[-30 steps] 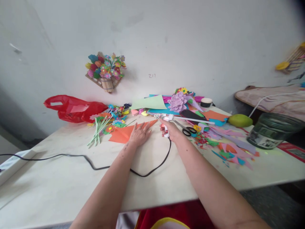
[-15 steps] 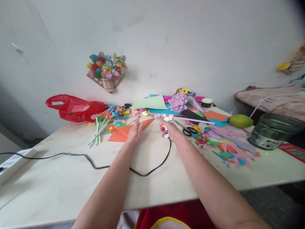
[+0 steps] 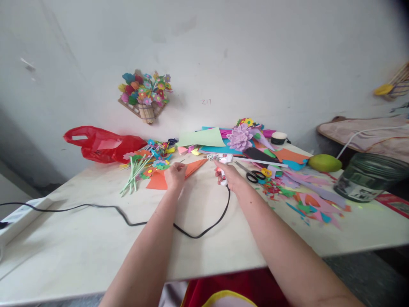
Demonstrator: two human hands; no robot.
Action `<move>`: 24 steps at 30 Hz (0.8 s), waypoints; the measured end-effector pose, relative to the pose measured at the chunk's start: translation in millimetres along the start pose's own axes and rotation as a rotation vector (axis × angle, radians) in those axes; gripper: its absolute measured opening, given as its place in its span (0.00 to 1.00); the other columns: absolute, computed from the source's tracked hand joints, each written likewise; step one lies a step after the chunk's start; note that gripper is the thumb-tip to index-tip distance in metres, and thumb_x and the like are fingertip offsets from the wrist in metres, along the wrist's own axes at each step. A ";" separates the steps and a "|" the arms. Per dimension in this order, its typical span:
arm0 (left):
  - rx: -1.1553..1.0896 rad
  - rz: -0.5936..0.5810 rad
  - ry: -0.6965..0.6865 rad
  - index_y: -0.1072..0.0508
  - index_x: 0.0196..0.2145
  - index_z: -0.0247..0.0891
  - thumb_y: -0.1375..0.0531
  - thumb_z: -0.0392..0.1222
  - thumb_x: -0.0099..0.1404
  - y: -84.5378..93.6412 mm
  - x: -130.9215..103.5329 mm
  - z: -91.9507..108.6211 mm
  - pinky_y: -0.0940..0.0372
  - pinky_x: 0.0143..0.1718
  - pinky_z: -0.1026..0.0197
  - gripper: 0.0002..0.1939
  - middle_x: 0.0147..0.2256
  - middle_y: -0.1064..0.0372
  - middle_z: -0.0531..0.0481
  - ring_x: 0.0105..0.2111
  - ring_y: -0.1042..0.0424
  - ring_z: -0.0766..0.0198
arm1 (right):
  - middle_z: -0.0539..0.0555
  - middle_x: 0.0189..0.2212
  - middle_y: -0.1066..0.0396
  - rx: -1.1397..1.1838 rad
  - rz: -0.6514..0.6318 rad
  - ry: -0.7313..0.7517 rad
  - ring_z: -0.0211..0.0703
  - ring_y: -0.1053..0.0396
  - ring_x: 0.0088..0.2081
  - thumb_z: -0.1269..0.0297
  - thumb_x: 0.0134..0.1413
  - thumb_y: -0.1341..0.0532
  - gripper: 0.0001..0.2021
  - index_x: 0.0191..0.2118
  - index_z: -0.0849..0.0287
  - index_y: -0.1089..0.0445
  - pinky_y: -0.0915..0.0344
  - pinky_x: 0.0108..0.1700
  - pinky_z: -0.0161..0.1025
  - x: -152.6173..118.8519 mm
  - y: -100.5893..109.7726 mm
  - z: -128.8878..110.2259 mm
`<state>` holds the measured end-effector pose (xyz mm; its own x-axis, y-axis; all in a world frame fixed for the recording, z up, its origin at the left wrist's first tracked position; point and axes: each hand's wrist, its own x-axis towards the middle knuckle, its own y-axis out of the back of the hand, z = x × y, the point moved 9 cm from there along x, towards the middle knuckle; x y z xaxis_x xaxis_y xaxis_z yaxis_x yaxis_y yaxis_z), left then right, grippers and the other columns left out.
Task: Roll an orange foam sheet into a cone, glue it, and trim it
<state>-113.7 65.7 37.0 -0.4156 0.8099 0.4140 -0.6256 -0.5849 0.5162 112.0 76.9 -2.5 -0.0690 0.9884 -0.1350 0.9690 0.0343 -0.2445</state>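
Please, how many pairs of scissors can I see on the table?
1 for certain: the black-handled scissors, lying just right of the right hand. A dark looped thing at the back, right of the red bag, may be a second pair, partly hidden; I cannot tell.

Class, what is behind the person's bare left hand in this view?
Behind the left hand, a bright orange, thin sheet shows on either side, lying on the whitish table. The sheet's middle is covered, so anything there cannot be seen.
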 end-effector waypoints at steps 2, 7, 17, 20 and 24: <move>0.219 -0.019 -0.127 0.25 0.34 0.41 0.45 0.49 0.57 -2.3 -4.5 13.4 0.37 0.35 0.56 0.14 0.30 0.29 0.46 0.36 0.31 0.56 | 0.47 0.13 0.39 -0.002 0.000 0.005 0.29 0.48 0.10 0.55 0.47 0.40 0.15 0.24 0.64 0.37 0.43 0.12 0.32 -0.2 -0.2 0.0; 0.594 -0.080 -0.500 0.27 0.43 0.45 0.52 0.57 0.60 -23.6 -25.1 39.2 0.58 0.56 0.42 0.22 0.50 0.37 0.46 0.55 0.47 0.49 | 0.46 0.13 0.40 -0.006 0.008 0.007 0.29 0.48 0.10 0.55 0.47 0.40 0.15 0.24 0.63 0.38 0.44 0.11 0.32 -1.9 -1.1 -0.7; 0.784 -0.338 -0.470 0.33 0.51 0.45 0.62 0.61 0.61 -56.5 -29.3 15.1 0.77 0.57 0.40 0.31 0.61 0.54 0.52 0.62 0.69 0.50 | 0.46 0.13 0.40 -0.016 0.002 -0.004 0.29 0.48 0.10 0.55 0.47 0.39 0.15 0.24 0.62 0.39 0.44 0.11 0.31 -1.9 -2.0 2.1; 0.732 -0.350 -0.449 0.40 0.56 0.43 0.60 0.60 0.61 -55.9 -30.8 15.7 0.76 0.58 0.40 0.31 0.60 0.52 0.52 0.62 0.67 0.50 | 0.46 0.13 0.40 -0.021 0.007 -0.012 0.29 0.48 0.10 0.55 0.47 0.40 0.15 0.24 0.62 0.39 0.44 0.11 0.32 -2.9 -2.2 2.2; 0.593 -0.166 -0.394 0.53 0.61 0.37 0.59 0.56 0.63 -34.4 -24.0 26.2 0.65 0.59 0.44 0.33 0.56 0.43 0.44 0.59 0.54 0.53 | 0.46 0.13 0.40 -0.017 0.012 -0.004 0.29 0.48 0.10 0.55 0.47 0.40 0.15 0.23 0.63 0.38 0.44 0.12 0.32 -3.3 -1.4 1.1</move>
<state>-64.9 65.2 28.9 -0.0081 0.8791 0.4765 -0.1504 -0.4722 0.8686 110.5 73.4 -2.8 -0.0588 0.9881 -0.1420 0.9737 0.0254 -0.2263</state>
